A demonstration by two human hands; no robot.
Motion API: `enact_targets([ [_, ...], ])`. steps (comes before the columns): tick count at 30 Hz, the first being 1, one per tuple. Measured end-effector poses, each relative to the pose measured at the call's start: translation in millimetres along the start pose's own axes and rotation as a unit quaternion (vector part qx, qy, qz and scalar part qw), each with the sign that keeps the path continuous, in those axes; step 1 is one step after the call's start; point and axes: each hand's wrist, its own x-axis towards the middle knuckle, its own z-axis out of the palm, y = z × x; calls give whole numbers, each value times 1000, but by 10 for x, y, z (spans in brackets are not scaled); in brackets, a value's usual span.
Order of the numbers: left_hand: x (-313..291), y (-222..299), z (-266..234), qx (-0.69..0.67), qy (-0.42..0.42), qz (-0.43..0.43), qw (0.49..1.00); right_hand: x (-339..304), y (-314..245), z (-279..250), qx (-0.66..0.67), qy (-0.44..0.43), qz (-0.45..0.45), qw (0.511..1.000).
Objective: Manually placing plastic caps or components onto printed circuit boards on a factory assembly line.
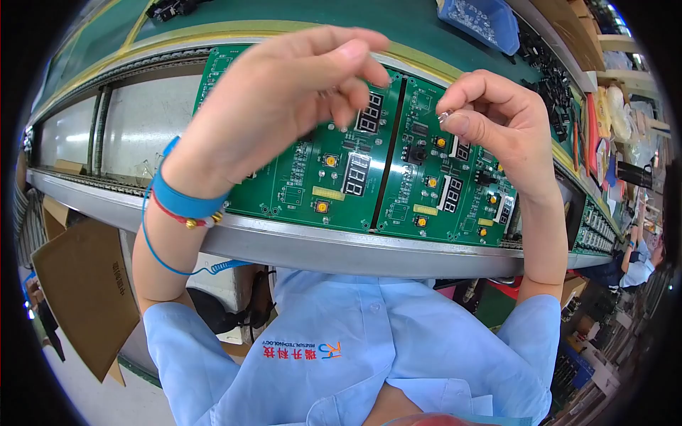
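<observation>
Left hand (284, 99) hovers with fingers loosely curled, holding nothing visible | right hand (490, 117) pinches a tiny clear component (444, 113) between thumb and forefinger | both above two green circuit boards (341, 170) on the conveyor rail (320, 248), centre.

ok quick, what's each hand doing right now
Left hand: fingers curled together above the green circuit board; whether it holds anything cannot be told.
Right hand: pinched shut on a small clear component.
</observation>
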Motion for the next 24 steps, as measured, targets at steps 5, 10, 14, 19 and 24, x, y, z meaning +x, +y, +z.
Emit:
enact_targets([
  [5, -51, 87, -72, 54, 152, 72, 984, 62, 51, 95, -62, 24, 8, 998],
  [10, -91, 103, -256, 94, 133, 73, 984, 161, 130, 244, -204, 47, -54, 976],
  [14, -113, 226, -158, -63, 151, 12, 986, 251, 203, 280, -335, 56, -121, 933],
  [19, -126, 222, -162, -40, 163, 2, 986, 316, 265, 283, -434, 52, -175, 882],
  [24, -124, 239, -151, -39, 159, 0, 987, 323, 312, 266, -462, 41, -201, 863],
])
